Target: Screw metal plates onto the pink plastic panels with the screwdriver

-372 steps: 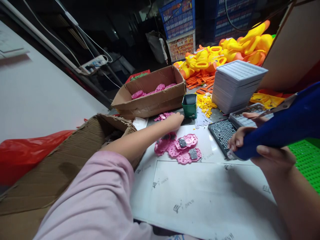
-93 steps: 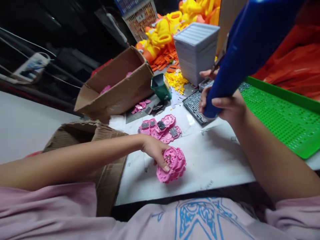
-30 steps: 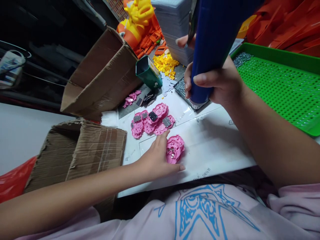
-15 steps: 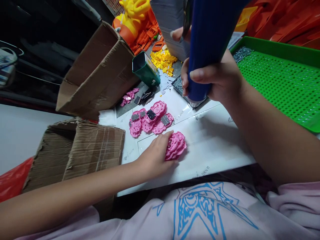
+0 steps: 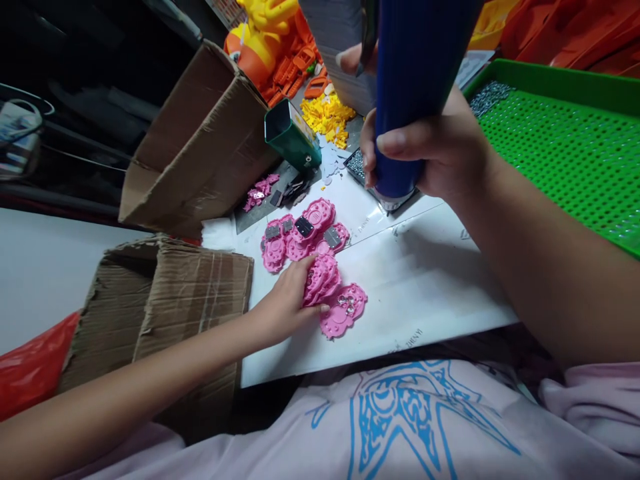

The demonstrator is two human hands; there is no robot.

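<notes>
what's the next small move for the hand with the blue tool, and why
Probably swing the blue cylindrical tool in the right hand over the single flat pink plastic piece on the white board: it lies alone, metal bits up, while the left hand grips the pink stack beside it.

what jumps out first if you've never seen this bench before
The big blue tool fills the top centre, held upright in the right hand over the white sheet. Lower down, the left hand clasps a stack of pink parts, with a single pink part lying flat beside it. A bright green perforated tray takes up the right edge.
</notes>
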